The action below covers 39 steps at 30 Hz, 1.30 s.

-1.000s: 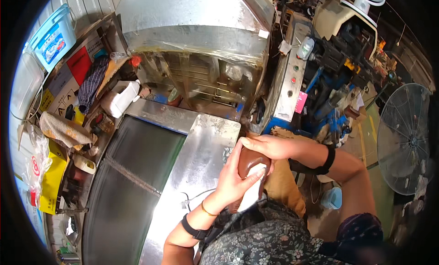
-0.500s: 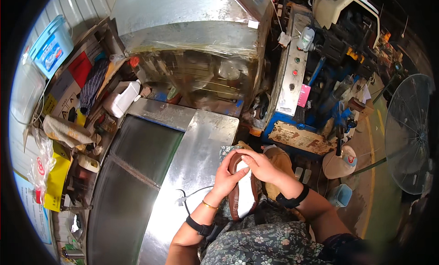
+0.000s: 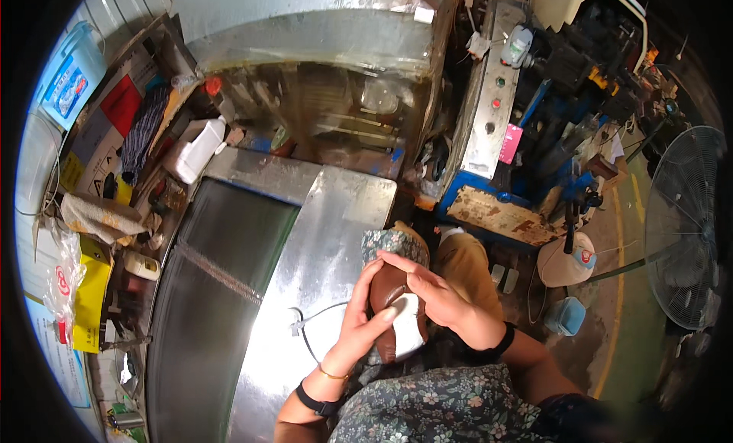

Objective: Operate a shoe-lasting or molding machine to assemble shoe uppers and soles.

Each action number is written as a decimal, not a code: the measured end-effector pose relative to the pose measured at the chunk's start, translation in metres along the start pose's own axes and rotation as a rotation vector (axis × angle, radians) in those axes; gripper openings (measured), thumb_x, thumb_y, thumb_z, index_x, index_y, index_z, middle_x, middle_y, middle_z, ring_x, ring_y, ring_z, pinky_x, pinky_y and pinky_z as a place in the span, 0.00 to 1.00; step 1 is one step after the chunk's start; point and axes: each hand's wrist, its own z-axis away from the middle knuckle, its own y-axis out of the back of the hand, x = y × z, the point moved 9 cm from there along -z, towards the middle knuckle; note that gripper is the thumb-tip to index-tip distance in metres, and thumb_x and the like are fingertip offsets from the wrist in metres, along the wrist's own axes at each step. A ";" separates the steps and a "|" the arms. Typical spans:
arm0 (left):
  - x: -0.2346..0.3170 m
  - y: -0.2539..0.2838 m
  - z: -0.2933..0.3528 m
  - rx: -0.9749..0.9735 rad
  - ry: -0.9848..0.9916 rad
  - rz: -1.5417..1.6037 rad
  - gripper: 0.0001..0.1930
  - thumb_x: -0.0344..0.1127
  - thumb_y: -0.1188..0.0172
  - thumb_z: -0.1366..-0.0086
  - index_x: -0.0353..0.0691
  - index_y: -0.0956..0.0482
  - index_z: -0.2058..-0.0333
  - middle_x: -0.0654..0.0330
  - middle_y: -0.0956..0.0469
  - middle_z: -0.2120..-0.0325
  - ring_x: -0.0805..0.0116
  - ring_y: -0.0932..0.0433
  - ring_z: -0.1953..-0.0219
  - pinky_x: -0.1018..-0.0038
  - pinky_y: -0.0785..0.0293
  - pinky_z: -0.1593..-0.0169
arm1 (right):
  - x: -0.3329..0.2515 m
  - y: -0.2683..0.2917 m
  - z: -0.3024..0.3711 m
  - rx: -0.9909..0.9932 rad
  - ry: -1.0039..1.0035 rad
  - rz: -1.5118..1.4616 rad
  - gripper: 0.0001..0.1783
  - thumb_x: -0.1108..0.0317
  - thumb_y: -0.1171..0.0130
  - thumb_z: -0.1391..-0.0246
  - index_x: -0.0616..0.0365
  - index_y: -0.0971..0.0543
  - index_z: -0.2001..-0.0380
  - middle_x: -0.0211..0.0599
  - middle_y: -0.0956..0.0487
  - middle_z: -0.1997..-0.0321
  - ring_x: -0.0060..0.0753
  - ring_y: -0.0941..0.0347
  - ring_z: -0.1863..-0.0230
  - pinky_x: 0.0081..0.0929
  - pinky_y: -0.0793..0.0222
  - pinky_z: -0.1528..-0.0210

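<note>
A brown shoe (image 3: 388, 288) with a white inner part (image 3: 410, 324) lies in my lap over the floral apron (image 3: 450, 393), its rounded brown end pointing away from me. My left hand (image 3: 360, 317) grips its left side, thumb pressed near the edge of the white part and fingers along the brown leather. On the other side, my right hand (image 3: 447, 302) closes round the right and far end. The two sets of fingertips nearly meet at the far tip. What lies beneath the shoe is hidden.
A metal ledge (image 3: 298, 313) and a dark conveyor belt (image 3: 206, 305) run along my left. Ahead stands a metal-hooded machine (image 3: 305, 42). To the right are a control panel (image 3: 489, 114), a round stool (image 3: 565, 260), a blue bin (image 3: 566, 317) and a large fan (image 3: 687, 229).
The shoe has tipped so more of its brown rounded end shows and less of the white part. My hands have turned with it, both keeping hold. The view has shifted slightly.
</note>
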 end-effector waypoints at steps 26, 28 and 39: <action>0.039 -0.023 0.029 0.041 -0.378 -0.775 0.36 0.40 0.41 0.35 0.27 0.45 0.37 0.35 0.42 0.38 0.36 0.40 0.36 0.55 0.43 0.33 | -0.037 -0.038 0.024 0.033 0.358 0.627 0.23 0.66 0.52 0.34 0.67 0.30 0.40 0.49 0.43 0.26 0.42 0.46 0.27 0.38 0.50 0.28; 0.038 -0.030 0.022 0.086 -0.315 -0.888 0.38 0.40 0.37 0.38 0.25 0.45 0.37 0.34 0.41 0.38 0.34 0.38 0.37 0.53 0.41 0.34 | -0.035 -0.021 0.021 -0.041 0.233 0.448 0.26 0.63 0.51 0.33 0.64 0.34 0.37 0.47 0.43 0.26 0.40 0.47 0.26 0.37 0.52 0.28; 0.022 0.012 0.056 -0.168 -0.106 -0.855 0.31 0.40 0.38 0.35 0.36 0.34 0.37 0.45 0.26 0.45 0.49 0.26 0.44 0.61 0.30 0.41 | -0.043 0.072 0.108 0.119 -0.543 0.222 0.33 0.57 0.44 0.48 0.66 0.26 0.42 0.50 0.25 0.40 0.42 0.30 0.38 0.36 0.42 0.31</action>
